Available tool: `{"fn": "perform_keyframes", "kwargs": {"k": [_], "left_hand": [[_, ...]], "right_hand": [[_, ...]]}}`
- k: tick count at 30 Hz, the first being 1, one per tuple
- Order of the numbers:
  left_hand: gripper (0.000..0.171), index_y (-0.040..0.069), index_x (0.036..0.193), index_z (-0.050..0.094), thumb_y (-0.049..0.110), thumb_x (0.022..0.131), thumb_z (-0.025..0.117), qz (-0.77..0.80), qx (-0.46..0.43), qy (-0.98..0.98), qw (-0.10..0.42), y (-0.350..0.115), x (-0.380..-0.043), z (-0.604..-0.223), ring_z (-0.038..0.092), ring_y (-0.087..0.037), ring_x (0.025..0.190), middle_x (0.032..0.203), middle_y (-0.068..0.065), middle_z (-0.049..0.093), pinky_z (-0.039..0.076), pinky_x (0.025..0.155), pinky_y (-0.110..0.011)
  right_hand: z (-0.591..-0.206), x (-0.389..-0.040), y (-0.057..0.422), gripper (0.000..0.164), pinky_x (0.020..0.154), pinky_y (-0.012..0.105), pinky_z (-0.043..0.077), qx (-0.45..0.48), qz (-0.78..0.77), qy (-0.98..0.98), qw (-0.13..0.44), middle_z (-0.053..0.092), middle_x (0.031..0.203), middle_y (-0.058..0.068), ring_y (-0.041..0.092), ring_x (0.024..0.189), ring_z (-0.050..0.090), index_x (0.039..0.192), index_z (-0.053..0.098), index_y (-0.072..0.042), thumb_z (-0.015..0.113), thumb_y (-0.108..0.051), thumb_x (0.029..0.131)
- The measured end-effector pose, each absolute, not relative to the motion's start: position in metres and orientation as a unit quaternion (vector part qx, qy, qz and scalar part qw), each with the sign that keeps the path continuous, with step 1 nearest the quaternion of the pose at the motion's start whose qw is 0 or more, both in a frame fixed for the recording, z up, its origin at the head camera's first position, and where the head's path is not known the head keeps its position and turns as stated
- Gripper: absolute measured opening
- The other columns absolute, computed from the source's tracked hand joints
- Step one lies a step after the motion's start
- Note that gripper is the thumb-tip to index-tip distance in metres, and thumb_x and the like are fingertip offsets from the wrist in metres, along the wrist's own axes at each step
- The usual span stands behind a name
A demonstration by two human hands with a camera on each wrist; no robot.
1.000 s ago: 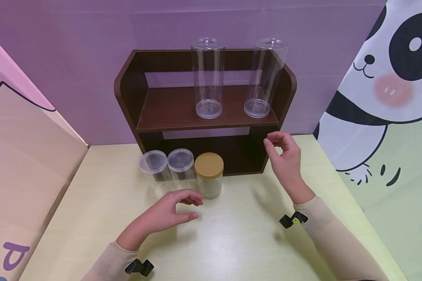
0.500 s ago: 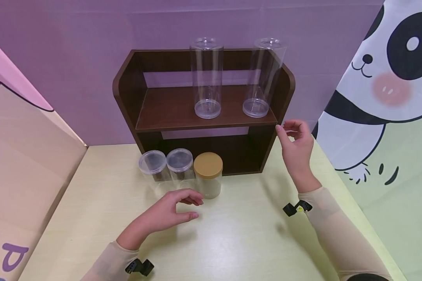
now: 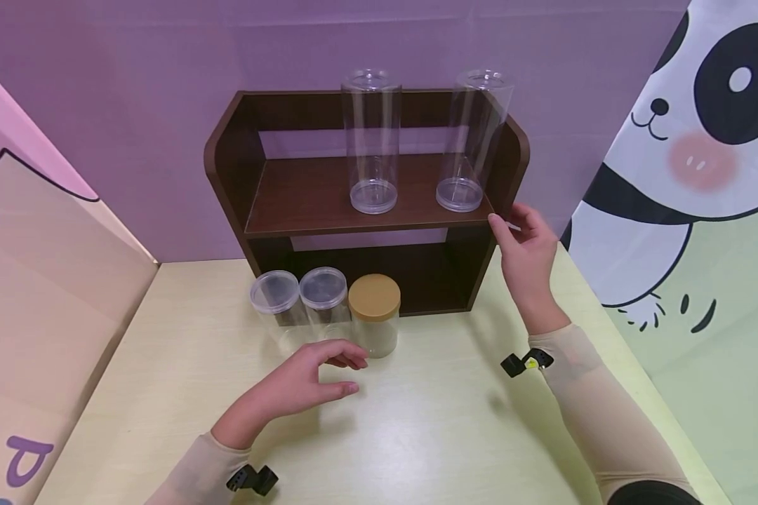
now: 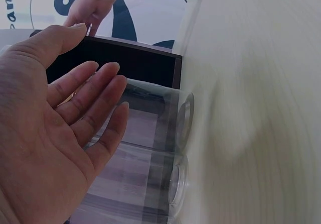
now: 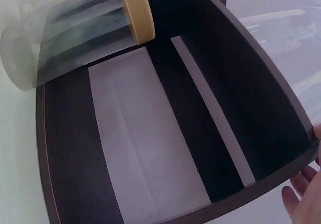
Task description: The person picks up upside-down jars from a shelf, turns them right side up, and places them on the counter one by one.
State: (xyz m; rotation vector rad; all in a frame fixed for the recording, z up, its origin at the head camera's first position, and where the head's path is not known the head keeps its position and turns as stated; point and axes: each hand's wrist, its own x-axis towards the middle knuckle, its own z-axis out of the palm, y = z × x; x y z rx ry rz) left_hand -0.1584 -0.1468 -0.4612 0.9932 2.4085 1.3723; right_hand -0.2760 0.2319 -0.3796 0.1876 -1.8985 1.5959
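Observation:
At the right side panel of a dark brown two-tier shelf (image 3: 316,191), my right hand (image 3: 528,269) grips the edge. Its thumb lies on the front edge, with the fingers on the outer side. My left hand (image 3: 303,377) hovers over the table, fingers relaxed and parted from the thumb, holding nothing. Close by its fingertips stands a clear jar with a tan lid (image 3: 375,298). Left of that jar are two clear jars with translucent lids, one jar (image 3: 324,287) beside the other jar (image 3: 274,292). Two tall clear cylinders, one (image 3: 373,140) central and one (image 3: 474,147) rightward, stand on the upper tier.
The shelf stands at the back of a pale wooden table (image 3: 417,435), against a purple backdrop (image 3: 133,126). A panda-printed panel (image 3: 644,259) borders the right side. The jars stand in front of the shelf's lower left part.
My right hand has moved up and away to the right, then inward onto the shelf's side edge. The left hand, jars and cylinders have stayed in place.

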Motion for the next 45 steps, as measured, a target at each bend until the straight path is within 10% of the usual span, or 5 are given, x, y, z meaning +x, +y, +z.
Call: {"fn": "perform_keyframes", "kwargs": {"k": [24,45], "left_hand": [[0.038,0.017,0.133,0.073,0.013,0.098,0.086,0.455,0.34,0.818,0.088,-0.139,-0.161,-0.446,0.072,-0.027,0.117,0.124,0.007,0.075,0.059,0.108,-0.046],[0.032,0.007,0.128,0.073,0.007,0.098,0.084,0.52,0.315,0.791,-0.068,-0.115,-0.203,-0.345,0.072,-0.029,0.116,0.127,-0.005,0.075,0.06,0.105,-0.048]], "right_hand": [[-0.376,-0.275,0.228,0.03,0.091,0.023,0.06,0.032,0.66,-0.69,0.295,0.075,0.106,-0.002,0.018,0.1,0.068,0.124,0.077,0.004,0.079,-0.019,0.105],[-0.377,-0.277,0.226,0.025,0.088,0.026,0.057,0.047,0.623,-0.712,0.32,0.069,0.104,-0.006,0.017,0.103,0.063,0.119,0.073,0.006,0.074,-0.016,0.107]]}}
